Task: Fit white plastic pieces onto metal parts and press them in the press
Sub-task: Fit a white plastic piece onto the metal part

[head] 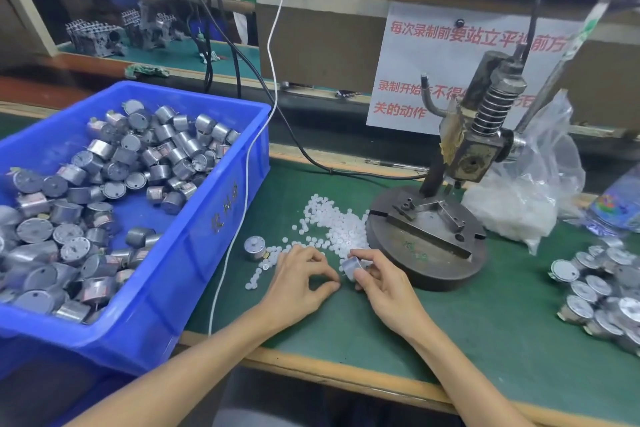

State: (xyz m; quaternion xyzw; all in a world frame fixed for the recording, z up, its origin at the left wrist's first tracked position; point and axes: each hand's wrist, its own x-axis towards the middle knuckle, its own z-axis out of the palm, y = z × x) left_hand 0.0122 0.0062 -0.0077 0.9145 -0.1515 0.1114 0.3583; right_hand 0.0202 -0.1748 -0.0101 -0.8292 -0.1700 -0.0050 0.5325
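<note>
Green mat [485, 322], red-lettered Chinese sign [433, 62], right hand [384, 282] grips metal part [351, 265], left hand [301, 284] unclear.

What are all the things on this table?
press: one, dark metal, centre-right
blue bin: one, blue, left, full of silver metal parts
white plastic pieces: many, white, on green mat beside press
loose metal part: one, silver, upright on mat
metal part pile: many, silver, right edge
plastic bag: one, clear, behind press
paper sign: one, white, red writing
left hand: one, fingertips together by white pieces
right hand: one, grips held metal part
</note>
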